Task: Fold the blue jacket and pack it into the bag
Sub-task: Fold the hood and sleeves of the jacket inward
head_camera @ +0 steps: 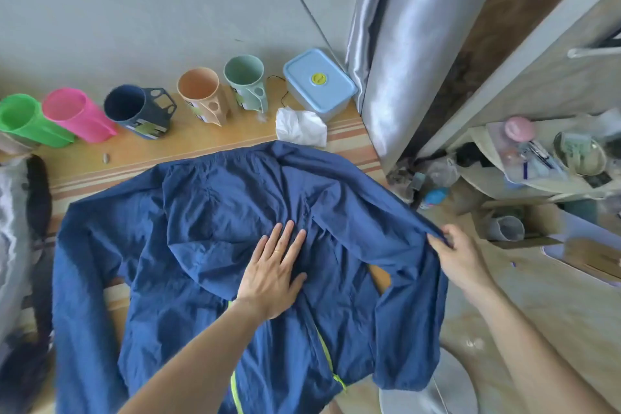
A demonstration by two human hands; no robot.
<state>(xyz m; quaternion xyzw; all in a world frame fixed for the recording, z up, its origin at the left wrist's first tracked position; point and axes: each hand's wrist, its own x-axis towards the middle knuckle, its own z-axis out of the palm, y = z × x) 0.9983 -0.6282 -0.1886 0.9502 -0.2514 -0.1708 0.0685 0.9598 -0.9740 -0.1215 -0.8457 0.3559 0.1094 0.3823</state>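
Observation:
The blue jacket (215, 212) lies spread flat on a wooden table (134, 151), hood folded down over its back, with yellow-green zip trim near the bottom. My left hand (274, 270) presses flat on the middle of the jacket, fingers apart. My right hand (458, 254) pinches the right sleeve at its elbove fold, lifted off the table's right edge. The left sleeve hangs down along the left side. A dark and grey bag-like thing (23, 245) sits at the far left edge, only partly seen.
Along the table's back stand green (27, 121), pink (75, 114), navy (137, 109), peach (201, 92) and mint (247, 79) cups, a light blue lidded box (319, 82) and crumpled white tissue (299, 126). A grey curtain (396, 44) and cluttered floor lie right.

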